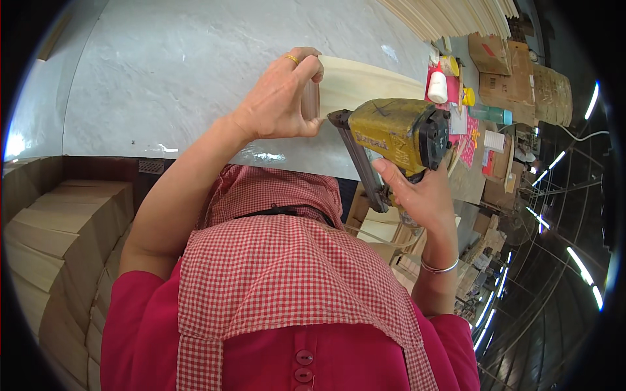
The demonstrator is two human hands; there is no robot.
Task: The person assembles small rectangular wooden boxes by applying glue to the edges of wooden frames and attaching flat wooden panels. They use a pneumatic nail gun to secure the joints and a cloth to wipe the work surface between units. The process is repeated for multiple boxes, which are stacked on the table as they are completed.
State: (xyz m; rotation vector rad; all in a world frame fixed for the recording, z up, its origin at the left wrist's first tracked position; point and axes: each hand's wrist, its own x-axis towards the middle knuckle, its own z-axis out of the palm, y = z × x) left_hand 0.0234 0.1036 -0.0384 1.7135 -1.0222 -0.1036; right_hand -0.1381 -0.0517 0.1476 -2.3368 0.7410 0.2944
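Note:
My right hand (pixel 417 195) is wrapped round the grip of a worn yellow nail gun (pixel 388 133) with a dark magazine slanting down toward me. The gun's nose meets the near corner of a pale wooden piece (pixel 365 85) on the table. At that piece's left end, my left hand (pixel 280 94) is closed, thumb at the near corner and fingers at the far one. A short wooden strip (pixel 311 101) shows between thumb and fingers, upright against the end of the board. Part of the board lies hidden behind the gun.
The grey marbled table (pixel 163 72) spreads to the left. A stack of thin wooden boards (pixel 456 16) stands at the far right. Beside it are a white bottle (pixel 437 87), a green bottle (pixel 489 114) and cardboard boxes (pixel 508 75). Stacked wooden panels (pixel 59 241) stand below on the left.

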